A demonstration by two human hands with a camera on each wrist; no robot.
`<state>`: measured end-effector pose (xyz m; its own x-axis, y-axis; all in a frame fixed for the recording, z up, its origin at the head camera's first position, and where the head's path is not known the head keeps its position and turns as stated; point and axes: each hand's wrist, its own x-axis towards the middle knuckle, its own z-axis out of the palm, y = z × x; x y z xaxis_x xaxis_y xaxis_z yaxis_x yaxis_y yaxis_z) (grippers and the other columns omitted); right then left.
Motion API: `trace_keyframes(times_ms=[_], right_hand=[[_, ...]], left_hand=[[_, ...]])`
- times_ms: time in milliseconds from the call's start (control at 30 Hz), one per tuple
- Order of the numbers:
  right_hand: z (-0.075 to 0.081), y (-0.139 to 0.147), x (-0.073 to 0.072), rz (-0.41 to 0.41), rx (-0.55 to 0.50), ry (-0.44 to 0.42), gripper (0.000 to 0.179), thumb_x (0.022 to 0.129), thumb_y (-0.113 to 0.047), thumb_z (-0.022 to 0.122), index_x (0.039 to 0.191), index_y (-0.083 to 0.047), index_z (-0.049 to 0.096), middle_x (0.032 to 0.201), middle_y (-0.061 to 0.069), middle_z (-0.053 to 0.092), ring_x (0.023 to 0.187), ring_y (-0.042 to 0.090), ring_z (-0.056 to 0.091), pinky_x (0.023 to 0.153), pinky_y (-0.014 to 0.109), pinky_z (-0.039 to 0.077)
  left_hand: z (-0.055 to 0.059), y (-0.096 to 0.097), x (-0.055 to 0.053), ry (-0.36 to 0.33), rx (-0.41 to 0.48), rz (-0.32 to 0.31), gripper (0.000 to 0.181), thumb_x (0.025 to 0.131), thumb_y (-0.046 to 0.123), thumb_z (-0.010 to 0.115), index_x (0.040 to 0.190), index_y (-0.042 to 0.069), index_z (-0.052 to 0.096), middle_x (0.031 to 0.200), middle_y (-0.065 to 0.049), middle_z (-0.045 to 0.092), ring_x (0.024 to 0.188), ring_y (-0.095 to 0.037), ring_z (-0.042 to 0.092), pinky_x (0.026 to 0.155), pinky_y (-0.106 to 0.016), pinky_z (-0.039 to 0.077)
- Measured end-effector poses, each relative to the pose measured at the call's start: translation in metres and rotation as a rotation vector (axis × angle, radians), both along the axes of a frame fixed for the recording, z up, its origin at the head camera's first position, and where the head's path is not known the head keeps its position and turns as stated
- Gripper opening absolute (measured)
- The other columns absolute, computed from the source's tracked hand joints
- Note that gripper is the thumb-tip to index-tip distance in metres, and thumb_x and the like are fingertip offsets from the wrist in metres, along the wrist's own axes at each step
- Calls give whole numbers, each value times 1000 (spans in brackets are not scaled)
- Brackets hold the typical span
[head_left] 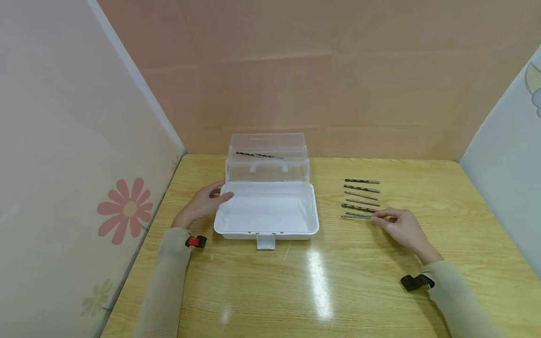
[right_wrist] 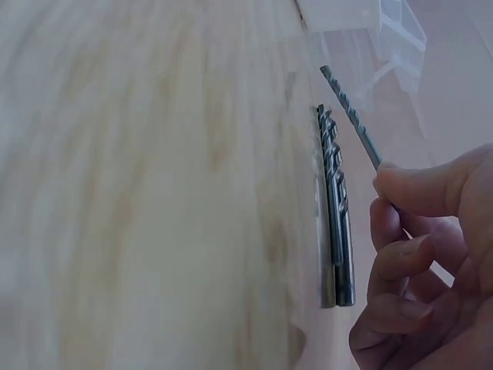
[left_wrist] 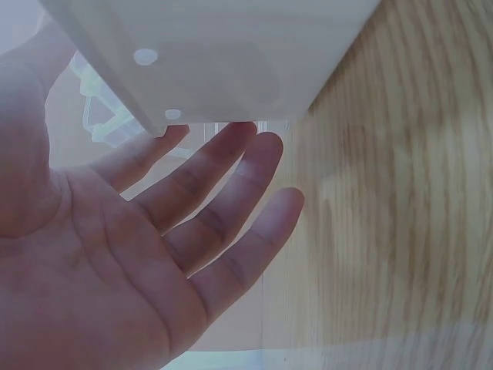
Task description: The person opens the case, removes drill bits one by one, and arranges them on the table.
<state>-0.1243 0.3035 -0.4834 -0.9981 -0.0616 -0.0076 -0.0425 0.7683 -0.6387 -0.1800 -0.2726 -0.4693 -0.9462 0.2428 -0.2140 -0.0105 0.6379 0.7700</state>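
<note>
At its left rear corner, a white toolbox (head_left: 266, 211) with a clear lid is held by my left hand (head_left: 204, 203). The thumb reaches over the rim and the other fingers (left_wrist: 231, 185) lie about the outside corner. My right hand (head_left: 399, 227), right of the box, pinches a thin twist drill bit (right_wrist: 350, 112) by its shank between thumb and fingertips. In the right wrist view its fluted tip slants up above other drill bits (right_wrist: 339, 223) on the table. Two drill bits (head_left: 258, 155) lie in a raised clear tray at the box's back.
A column of drill bits (head_left: 362, 188) lies on the wooden table (head_left: 296, 286) right of the box. The box's front latch (head_left: 266, 241) hangs down. A brown wall covering (head_left: 321, 94) rises behind the table, with pale panels (head_left: 63, 117) at both sides.
</note>
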Motion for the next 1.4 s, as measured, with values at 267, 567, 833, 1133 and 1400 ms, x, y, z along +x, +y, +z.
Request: trace_keyframes(times_ms=[267, 567, 833, 1133, 1400], right_hand=[[-1, 14, 4, -8, 33, -71, 36, 104, -38, 71, 119, -7, 82, 123, 20, 78, 77, -4, 59, 67, 23, 47], [-1, 20, 0, 53, 66, -116, 33, 103, -37, 73, 120, -10, 82, 128, 21, 76, 108, 22, 72, 83, 29, 52], [-1, 18, -3, 73, 92, -110, 30, 103, -33, 74, 116, -9, 83, 128, 24, 75, 114, 41, 70, 86, 38, 54], [-1, 19, -3, 67, 71, -129, 33, 103, -35, 73, 118, -7, 83, 133, 27, 72, 123, 48, 66, 93, 52, 56], [-3, 20, -3, 62, 76, -120, 31, 103, -35, 74, 118, -10, 83, 131, 23, 74, 121, 43, 68, 88, 33, 52]], left_hand=[[-1, 1, 0, 0, 6, -1, 90, 101, 69, 59, 170, 19, 30, 168, -24, 38, 151, -47, 43, 119, -64, 43], [0, -1, -1, 10, 10, 3, 90, 101, 68, 59, 170, 17, 31, 168, -24, 39, 150, -47, 44, 118, -64, 44], [1, 1, 0, 8, 9, 15, 90, 100, 69, 60, 169, 19, 32, 167, -23, 41, 149, -45, 46, 117, -63, 45], [3, 0, 0, 6, 11, 8, 91, 101, 70, 59, 170, 18, 31, 168, -23, 40, 149, -46, 45, 118, -64, 44], [4, 1, 1, 0, 8, 4, 90, 101, 69, 59, 170, 18, 31, 168, -24, 39, 150, -46, 44, 118, -64, 44]])
